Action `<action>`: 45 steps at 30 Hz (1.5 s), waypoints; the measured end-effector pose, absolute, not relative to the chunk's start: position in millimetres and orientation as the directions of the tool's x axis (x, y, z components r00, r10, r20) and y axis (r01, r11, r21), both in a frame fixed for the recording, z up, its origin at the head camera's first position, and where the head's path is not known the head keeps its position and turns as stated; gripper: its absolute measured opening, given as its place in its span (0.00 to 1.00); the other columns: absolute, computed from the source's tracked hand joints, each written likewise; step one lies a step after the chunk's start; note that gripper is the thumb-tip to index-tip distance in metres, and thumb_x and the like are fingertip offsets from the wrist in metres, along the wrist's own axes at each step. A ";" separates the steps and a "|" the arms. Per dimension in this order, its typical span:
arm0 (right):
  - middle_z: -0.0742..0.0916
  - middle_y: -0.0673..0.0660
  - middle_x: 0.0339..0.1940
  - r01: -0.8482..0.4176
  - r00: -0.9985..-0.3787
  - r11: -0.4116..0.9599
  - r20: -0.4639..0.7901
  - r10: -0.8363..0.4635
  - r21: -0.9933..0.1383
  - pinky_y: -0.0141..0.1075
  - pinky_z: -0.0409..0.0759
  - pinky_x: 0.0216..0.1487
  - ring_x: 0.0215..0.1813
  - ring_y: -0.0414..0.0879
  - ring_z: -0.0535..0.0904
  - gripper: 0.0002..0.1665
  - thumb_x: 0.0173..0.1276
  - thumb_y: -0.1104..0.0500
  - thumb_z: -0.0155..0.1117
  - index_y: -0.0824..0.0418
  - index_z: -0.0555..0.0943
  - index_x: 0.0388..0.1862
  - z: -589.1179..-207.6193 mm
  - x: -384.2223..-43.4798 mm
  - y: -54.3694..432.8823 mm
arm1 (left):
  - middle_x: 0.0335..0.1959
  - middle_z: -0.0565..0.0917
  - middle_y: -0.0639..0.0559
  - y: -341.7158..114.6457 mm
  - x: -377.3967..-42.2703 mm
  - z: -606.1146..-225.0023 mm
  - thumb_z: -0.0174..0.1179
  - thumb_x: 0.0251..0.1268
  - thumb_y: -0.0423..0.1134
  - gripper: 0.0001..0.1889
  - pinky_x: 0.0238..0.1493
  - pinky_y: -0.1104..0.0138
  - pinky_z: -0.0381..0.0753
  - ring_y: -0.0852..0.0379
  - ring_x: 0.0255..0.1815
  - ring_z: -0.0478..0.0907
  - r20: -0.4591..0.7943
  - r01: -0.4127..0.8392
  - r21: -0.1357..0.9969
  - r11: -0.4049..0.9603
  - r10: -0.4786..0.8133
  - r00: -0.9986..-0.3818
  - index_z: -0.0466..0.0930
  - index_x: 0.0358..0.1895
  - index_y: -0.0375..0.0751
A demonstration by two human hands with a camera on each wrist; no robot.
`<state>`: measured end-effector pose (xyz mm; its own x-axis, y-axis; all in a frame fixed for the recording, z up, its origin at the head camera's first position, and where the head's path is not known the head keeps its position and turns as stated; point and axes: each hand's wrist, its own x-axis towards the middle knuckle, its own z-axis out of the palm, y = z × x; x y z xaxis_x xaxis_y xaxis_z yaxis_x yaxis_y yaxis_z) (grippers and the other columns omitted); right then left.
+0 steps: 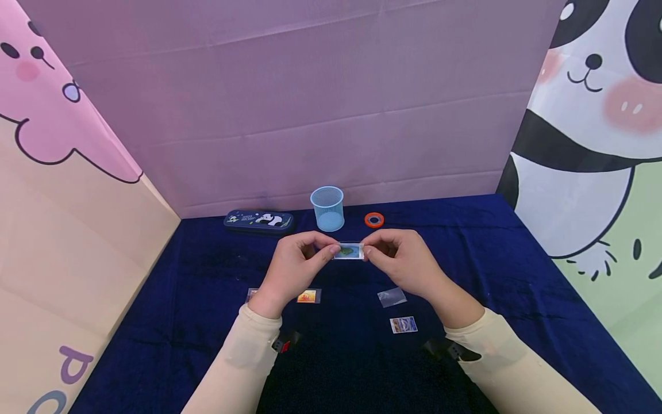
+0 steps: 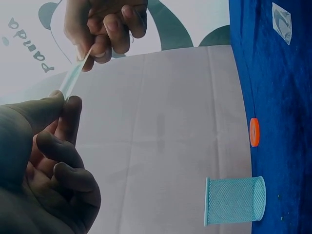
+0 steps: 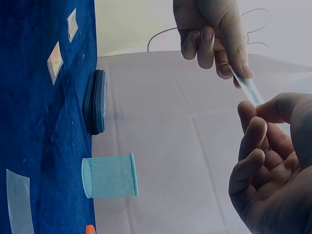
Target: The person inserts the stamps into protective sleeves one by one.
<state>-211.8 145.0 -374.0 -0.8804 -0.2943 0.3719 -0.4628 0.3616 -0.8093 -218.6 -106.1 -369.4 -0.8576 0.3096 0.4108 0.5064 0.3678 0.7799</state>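
Note:
Both hands hold up a small picture card [image 1: 349, 251] with a blue and green print, in a transparent sleeve. My left hand [image 1: 296, 261] pinches its left end between thumb and index finger; my right hand [image 1: 405, 260] pinches the right end the same way. In the left wrist view the card [image 2: 73, 80] shows nearly edge-on, well above the cloth. Below my right hand lie a transparent sleeve [image 1: 392, 297] and a loose card [image 1: 403, 325] with a blue print. An orange card [image 1: 307, 296] in a sleeve lies near my left wrist, which partly hides another sleeved card [image 1: 251, 294].
A light blue mesh pen cup [image 1: 328, 210] stands at the back of the dark blue cloth [image 1: 196, 322]. To its left is a navy pencil case [image 1: 258, 221] with a panda print; to its right lies an orange tape roll [image 1: 374, 219]. Printed fabric walls enclose the table.

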 end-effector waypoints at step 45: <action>0.87 0.52 0.32 -0.480 -0.871 0.352 0.388 -0.302 -0.804 0.34 0.74 0.29 0.29 0.50 0.76 0.03 0.75 0.63 0.69 0.58 0.89 0.42 -373.8 -212.4 146.2 | 0.31 0.82 0.57 -103.6 -218.8 -371.7 0.68 0.73 0.43 0.03 0.22 0.66 0.67 0.54 0.22 0.68 0.400 0.499 0.785 0.368 0.314 -0.861 0.91 0.43 0.53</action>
<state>-212.4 146.2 -373.8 -0.8708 -0.3017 0.3883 -0.4802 0.3516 -0.8036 -218.8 -103.6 -371.7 -0.8611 0.3145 0.3996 0.4987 0.3685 0.7846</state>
